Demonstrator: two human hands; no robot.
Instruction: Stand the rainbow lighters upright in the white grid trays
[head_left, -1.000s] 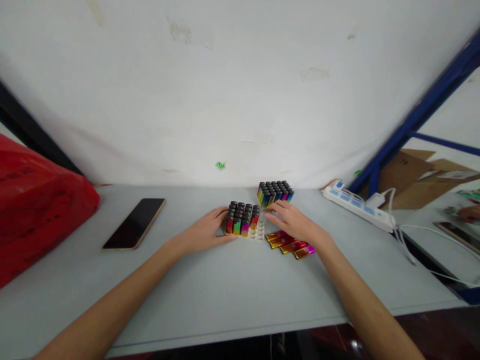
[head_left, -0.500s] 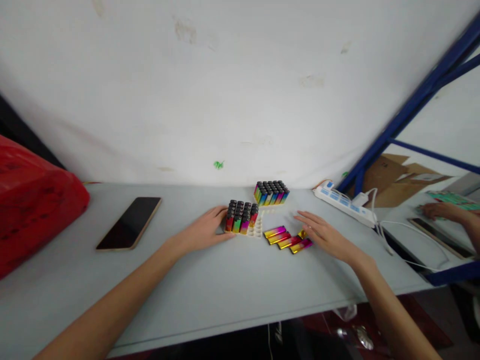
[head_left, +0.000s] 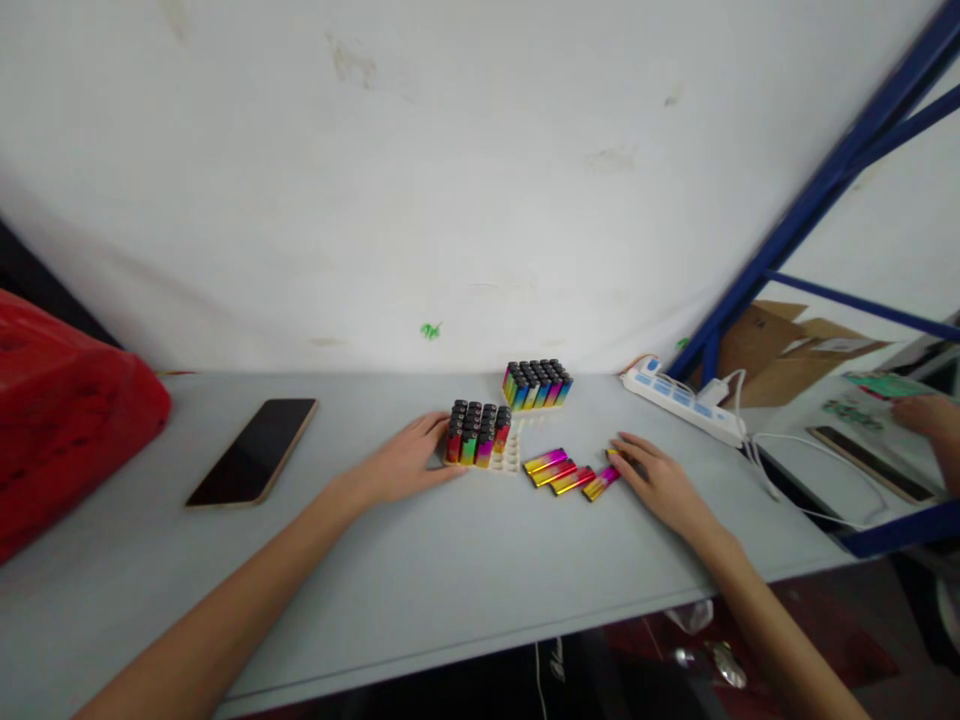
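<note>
My left hand (head_left: 405, 462) is closed around the left side of a pale tray (head_left: 512, 455), thumb along its front edge and fingers behind. Black-topped, shiny multicoloured lighters (head_left: 477, 435) stand upright in rows in it. The tray's right part shows bare slots. To its right, several loose lighters (head_left: 572, 478) in pink, red and yellow lie on the table. My right hand (head_left: 651, 475) is at the right end of this group, its fingers closed on a lighter (head_left: 612, 453) that they mostly cover.
A second block of upright lighters (head_left: 537, 383) stands behind, near the wall. A phone (head_left: 253, 452) and a red bag (head_left: 67, 420) are on the left. On the right are a white power strip (head_left: 684, 403) with cables, a blue metal frame (head_left: 810, 190), and another person's hand (head_left: 926, 415).
My right hand has moved slightly right and its fingers have closed on the yellow-ended lighter, shifting it from the loose group. My left hand stays at the tray. The view has shifted slightly.
</note>
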